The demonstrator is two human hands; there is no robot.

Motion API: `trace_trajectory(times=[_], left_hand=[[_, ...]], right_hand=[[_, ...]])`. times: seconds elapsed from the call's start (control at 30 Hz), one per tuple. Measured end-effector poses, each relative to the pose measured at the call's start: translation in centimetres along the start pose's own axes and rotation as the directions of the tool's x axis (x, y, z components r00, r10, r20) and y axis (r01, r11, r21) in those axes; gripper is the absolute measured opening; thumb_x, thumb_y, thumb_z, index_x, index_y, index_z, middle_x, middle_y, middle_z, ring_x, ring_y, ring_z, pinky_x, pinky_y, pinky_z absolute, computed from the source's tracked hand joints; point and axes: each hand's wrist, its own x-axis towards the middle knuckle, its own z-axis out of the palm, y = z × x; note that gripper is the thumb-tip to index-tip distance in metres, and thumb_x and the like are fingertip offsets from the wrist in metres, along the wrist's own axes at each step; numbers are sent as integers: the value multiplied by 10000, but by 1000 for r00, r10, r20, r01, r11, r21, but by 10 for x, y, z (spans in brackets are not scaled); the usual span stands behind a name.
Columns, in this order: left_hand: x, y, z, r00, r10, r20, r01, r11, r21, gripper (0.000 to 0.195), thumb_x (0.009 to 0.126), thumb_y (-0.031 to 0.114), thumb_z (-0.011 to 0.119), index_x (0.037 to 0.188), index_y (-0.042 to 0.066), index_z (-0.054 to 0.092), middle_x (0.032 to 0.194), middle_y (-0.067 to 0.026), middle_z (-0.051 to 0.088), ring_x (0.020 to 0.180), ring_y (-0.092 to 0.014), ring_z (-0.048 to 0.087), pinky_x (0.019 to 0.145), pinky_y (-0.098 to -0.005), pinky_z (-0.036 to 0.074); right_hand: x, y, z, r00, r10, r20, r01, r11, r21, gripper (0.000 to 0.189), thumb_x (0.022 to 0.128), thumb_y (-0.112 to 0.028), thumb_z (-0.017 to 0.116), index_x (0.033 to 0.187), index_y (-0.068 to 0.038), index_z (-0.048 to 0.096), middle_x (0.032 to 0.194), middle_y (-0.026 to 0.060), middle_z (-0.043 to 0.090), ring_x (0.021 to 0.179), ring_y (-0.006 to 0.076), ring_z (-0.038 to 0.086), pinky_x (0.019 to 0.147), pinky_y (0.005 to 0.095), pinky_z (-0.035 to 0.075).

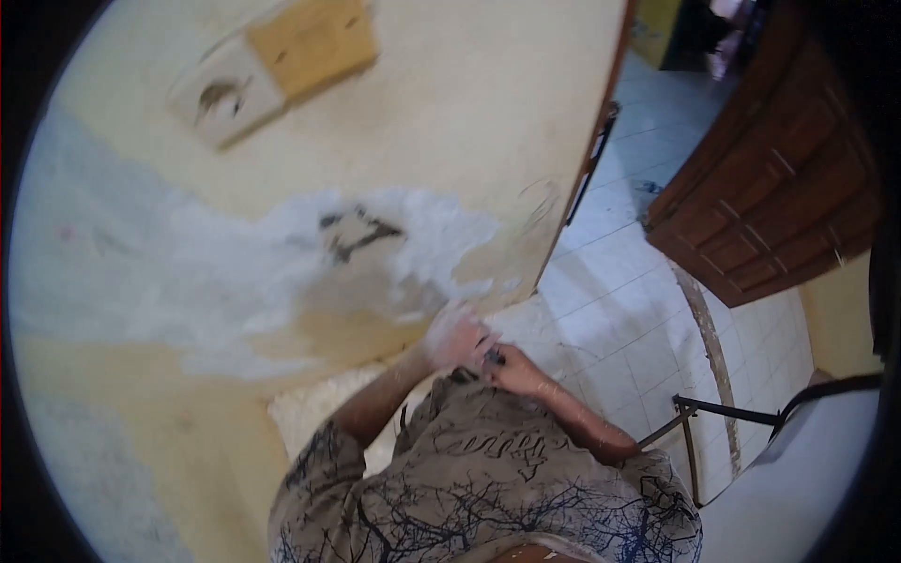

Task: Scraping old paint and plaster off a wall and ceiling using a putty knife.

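Note:
My left hand (459,339) is dusted white and blurred, held in front of my waist close to the wall. Touching or almost touching it is my right hand (517,371), whose fingers are closed around a small dark object (496,357). What that object is, I cannot make out. Beyond both hands stands a yellow wall (450,127) with a broad patch of white filler (246,246). Within the patch, a bare grey-tan area (352,292) has dark marks (359,236) above it. Whether my left fingers grip anything is unclear.
A white socket (225,102) and a yellow cover plate (313,42) project from the wall. To the right, a brown panelled door (767,204) stands ajar over white floor tiles (619,317). A dark metal frame (725,409) with a white surface (809,485) is at lower right.

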Motion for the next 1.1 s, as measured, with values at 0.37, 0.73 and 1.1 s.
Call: trace_trajectory(times=[0.37, 0.73, 1.1], left_hand=[[-22, -18, -98, 792, -107, -601, 58, 993, -100, 117, 735, 155, 624, 661, 71, 589, 717, -49, 604, 771, -230, 549, 750, -352, 410], [-59, -62, -149, 421, -159, -893, 358, 934, 2, 221, 843, 136, 559, 1026, 14, 540, 1233, -231, 458, 1155, -351, 430, 946, -448, 360], [-33, -101, -135, 425, -155, -892, 537, 836, 111, 610, 843, 408, 560, 1315, 52, 409, 1453, -274, 54, 1344, -445, 4, 1017, -618, 97]], right_hand=[[46, -7, 47, 882, -417, -219, 461, 861, 217, 204, 963, -195, 394, 904, -27, 493, 633, -1, 496, 509, 67, 434, 462, 217, 366], [89, -35, 61, 761, -326, -561, 558, 770, 309, 310, 964, -288, 397, 784, -48, 477, 564, -16, 434, 446, 71, 398, 419, 239, 341], [106, -78, 56, 511, -373, -774, 536, 843, -52, 372, 946, -308, 419, 786, 20, 492, 550, 113, 441, 516, 200, 465, 520, 351, 382]])
